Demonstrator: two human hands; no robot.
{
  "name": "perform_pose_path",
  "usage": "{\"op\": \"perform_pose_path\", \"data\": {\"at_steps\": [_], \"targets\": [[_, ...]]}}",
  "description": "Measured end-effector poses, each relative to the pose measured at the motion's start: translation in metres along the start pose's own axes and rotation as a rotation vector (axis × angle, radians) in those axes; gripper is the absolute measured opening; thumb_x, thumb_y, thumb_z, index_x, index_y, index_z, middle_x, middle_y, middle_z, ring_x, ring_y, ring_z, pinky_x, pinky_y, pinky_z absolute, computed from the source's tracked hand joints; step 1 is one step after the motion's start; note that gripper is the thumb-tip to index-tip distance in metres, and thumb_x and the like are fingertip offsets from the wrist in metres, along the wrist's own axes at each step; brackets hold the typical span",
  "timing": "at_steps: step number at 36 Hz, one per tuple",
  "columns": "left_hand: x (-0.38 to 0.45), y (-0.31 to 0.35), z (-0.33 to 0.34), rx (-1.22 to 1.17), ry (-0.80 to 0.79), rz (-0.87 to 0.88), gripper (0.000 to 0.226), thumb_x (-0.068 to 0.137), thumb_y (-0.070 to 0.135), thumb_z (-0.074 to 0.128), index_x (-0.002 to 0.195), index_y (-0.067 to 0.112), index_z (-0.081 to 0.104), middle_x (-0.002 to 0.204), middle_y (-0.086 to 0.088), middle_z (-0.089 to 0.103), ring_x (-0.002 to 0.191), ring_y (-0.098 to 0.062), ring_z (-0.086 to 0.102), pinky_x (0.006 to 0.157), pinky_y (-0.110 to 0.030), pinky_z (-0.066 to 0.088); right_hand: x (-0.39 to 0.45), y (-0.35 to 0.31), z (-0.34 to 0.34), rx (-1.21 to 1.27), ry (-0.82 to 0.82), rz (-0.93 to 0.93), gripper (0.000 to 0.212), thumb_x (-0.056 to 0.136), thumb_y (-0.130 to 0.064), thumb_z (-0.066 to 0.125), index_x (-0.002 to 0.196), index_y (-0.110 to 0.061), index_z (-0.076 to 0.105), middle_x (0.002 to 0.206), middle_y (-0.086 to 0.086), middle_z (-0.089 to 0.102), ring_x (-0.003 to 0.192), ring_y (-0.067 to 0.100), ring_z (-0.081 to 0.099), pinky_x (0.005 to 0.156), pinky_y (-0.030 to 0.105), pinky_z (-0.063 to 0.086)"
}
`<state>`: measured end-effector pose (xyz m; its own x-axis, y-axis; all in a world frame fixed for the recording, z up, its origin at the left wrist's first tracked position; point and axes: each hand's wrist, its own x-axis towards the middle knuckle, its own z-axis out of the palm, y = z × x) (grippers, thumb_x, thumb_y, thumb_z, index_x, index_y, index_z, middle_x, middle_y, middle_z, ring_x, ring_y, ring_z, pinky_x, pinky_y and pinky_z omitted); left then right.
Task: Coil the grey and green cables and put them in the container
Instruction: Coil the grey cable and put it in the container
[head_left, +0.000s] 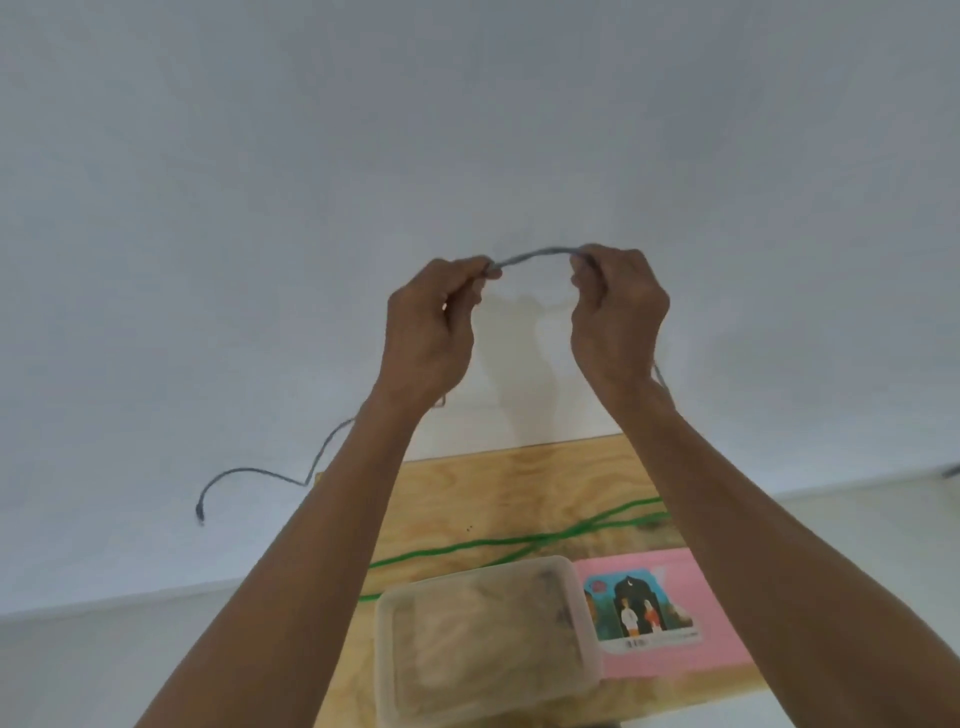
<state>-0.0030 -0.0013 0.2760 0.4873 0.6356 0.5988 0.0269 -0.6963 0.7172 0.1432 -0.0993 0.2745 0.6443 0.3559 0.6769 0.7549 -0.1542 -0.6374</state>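
Observation:
Both hands are raised in front of a white wall, holding the grey cable (535, 255), which arches between them. My left hand (434, 327) pinches it at the left, my right hand (615, 317) at the right. A loose end of the grey cable hangs down to the left, past my left forearm, ending in a small plug. Another stretch drops behind my right wrist. The green cable (519, 543) lies uncoiled across the wooden table. A clear plastic container (384, 649) stands on the table below my hands, with nothing in it.
The wooden table (467, 493) stands against the white wall. A pink book (670, 644) with a picture on its cover lies right of the container, touching it. Pale floor shows on both sides of the table.

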Motion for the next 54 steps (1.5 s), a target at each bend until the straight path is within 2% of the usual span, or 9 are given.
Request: {"op": "perform_pose_path", "data": {"at_steps": [4,17,21,25,32,38,43,47,54], "targets": [[0.024,0.029,-0.010,-0.074,0.074,-0.030,0.023,0.099,0.010,0.050,0.108,0.012,0.071,0.090,0.004,0.070,0.076,-0.011,0.062,0.068,-0.026,0.051,0.032,-0.044,-0.008,0.092,0.116,-0.107,0.020,0.098,-0.018,0.057,0.101,-0.005,0.072,0.084,0.011,0.066,0.063,0.021,0.067,0.061,0.026,0.053],[0.006,0.018,-0.042,-0.213,0.031,-0.223,0.043,0.105,0.037,0.048,0.085,0.006,0.069,0.056,-0.014,0.046,0.049,-0.026,0.041,0.049,-0.043,0.038,0.069,-0.100,-0.009,0.397,0.071,-0.123,0.013,0.093,-0.007,0.060,0.098,-0.006,0.072,0.089,0.007,0.073,0.070,0.008,0.073,0.068,0.025,0.060],[-0.008,0.011,-0.044,-0.336,0.153,-0.459,0.044,0.101,0.044,0.052,0.078,0.012,0.071,0.054,-0.004,0.033,0.050,-0.017,0.031,0.049,-0.031,0.031,0.056,-0.081,0.004,0.111,-0.278,-0.110,0.026,0.089,-0.014,0.065,0.115,-0.011,0.072,0.099,0.004,0.076,0.085,0.011,0.072,0.082,0.004,0.044],[0.000,0.017,-0.053,-0.424,0.309,-0.628,0.042,0.099,0.046,0.054,0.083,0.013,0.073,0.059,-0.002,0.033,0.050,-0.013,0.031,0.048,-0.028,0.032,0.015,-0.058,0.013,-0.054,-0.521,-0.002,0.058,0.093,-0.015,0.064,0.146,-0.006,0.043,0.140,0.016,0.055,0.113,0.031,0.064,0.109,0.031,0.041],[0.018,0.032,-0.068,-0.569,0.332,-0.650,0.040,0.100,0.041,0.056,0.086,0.008,0.072,0.055,-0.002,0.025,0.048,-0.014,0.019,0.044,-0.025,0.023,-0.059,-0.057,0.009,0.154,-0.592,0.242,0.033,0.085,-0.025,0.075,0.113,-0.023,0.058,0.100,-0.004,0.060,0.061,0.006,0.062,0.064,0.021,0.050],[0.032,0.060,-0.070,-0.872,0.302,-0.703,0.037,0.102,0.037,0.053,0.094,0.004,0.067,0.051,0.006,0.022,0.043,-0.010,0.020,0.040,-0.022,0.022,-0.095,-0.071,0.024,0.303,-1.054,0.325,0.068,0.083,-0.039,0.076,0.141,-0.040,0.041,0.122,-0.015,0.051,0.083,0.008,0.066,0.076,0.024,0.055],[0.047,0.079,-0.073,-0.948,0.267,-0.658,0.038,0.102,0.037,0.053,0.097,0.002,0.067,0.053,0.006,0.025,0.044,-0.009,0.023,0.042,-0.021,0.027,-0.105,-0.085,0.041,0.537,-0.903,0.479,0.016,0.095,-0.024,0.062,0.106,-0.014,0.068,0.091,0.003,0.066,0.071,0.015,0.067,0.064,0.038,0.059],[0.049,0.072,-0.080,-0.819,0.128,-0.604,0.050,0.100,0.052,0.046,0.106,0.007,0.069,0.069,-0.002,0.059,0.064,-0.017,0.061,0.069,-0.031,0.054,-0.091,-0.094,0.038,0.620,-0.746,0.481,0.016,0.096,-0.017,0.062,0.092,-0.004,0.072,0.080,0.010,0.072,0.071,0.020,0.071,0.070,0.038,0.062],[-0.024,0.002,-0.083,-0.222,-0.285,-0.594,0.078,0.087,0.076,0.027,0.107,0.017,0.073,0.097,-0.003,0.078,0.092,-0.010,0.073,0.093,-0.034,0.048,-0.039,-0.104,0.028,0.884,-0.442,0.604,0.020,0.098,-0.014,0.058,0.091,0.000,0.070,0.076,0.014,0.072,0.067,0.021,0.072,0.067,0.026,0.060]]}}
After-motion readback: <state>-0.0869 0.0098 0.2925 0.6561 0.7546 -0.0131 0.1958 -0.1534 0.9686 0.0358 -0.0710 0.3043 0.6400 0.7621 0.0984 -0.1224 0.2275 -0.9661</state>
